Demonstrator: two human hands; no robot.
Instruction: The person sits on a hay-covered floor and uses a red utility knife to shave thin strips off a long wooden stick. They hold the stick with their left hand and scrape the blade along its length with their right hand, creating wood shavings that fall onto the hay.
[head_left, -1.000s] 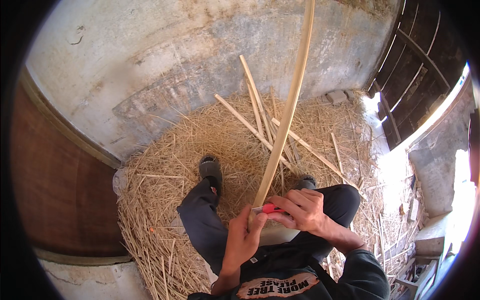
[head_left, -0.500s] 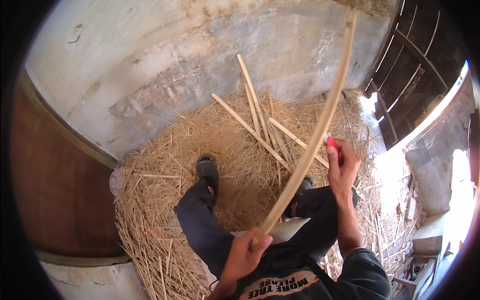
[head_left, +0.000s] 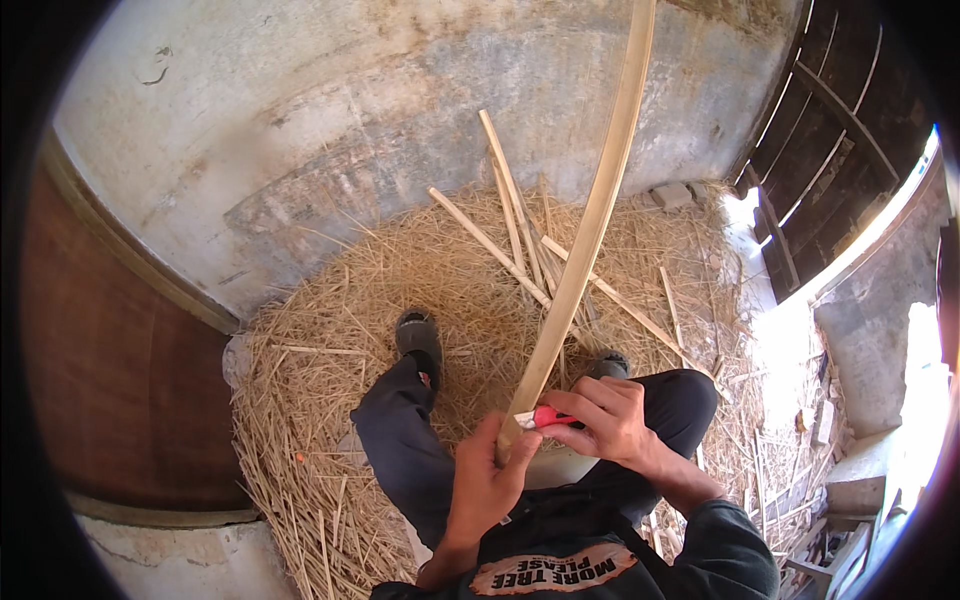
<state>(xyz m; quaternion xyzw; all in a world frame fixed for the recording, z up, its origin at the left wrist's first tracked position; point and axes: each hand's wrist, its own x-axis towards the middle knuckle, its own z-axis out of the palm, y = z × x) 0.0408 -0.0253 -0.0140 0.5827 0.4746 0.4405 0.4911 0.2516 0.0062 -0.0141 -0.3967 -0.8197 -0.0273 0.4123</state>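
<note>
A long pale strip, seemingly split bamboo [head_left: 590,235], rises from my lap toward the top of the picture. Its lower end is gripped by my left hand [head_left: 490,472], fingers and thumb closed round it. My right hand [head_left: 607,418] is closed on a red-handled utility knife [head_left: 548,416]. The knife's pale metal tip lies against the strip, just above my left hand's fingers. Both hands are close together over my lap.
Several cut strips [head_left: 505,205] lean and lie on the shavings [head_left: 330,330] beyond my feet. A stained wall [head_left: 330,120] stands ahead, a brown panel [head_left: 120,370] at left. Dark wooden boards [head_left: 830,130] and bright light are at right.
My right hand has come down and left with the knife, from beside the strip's middle to its lower end. The strip has swung left and stands more upright; my left hand has shifted slightly.
</note>
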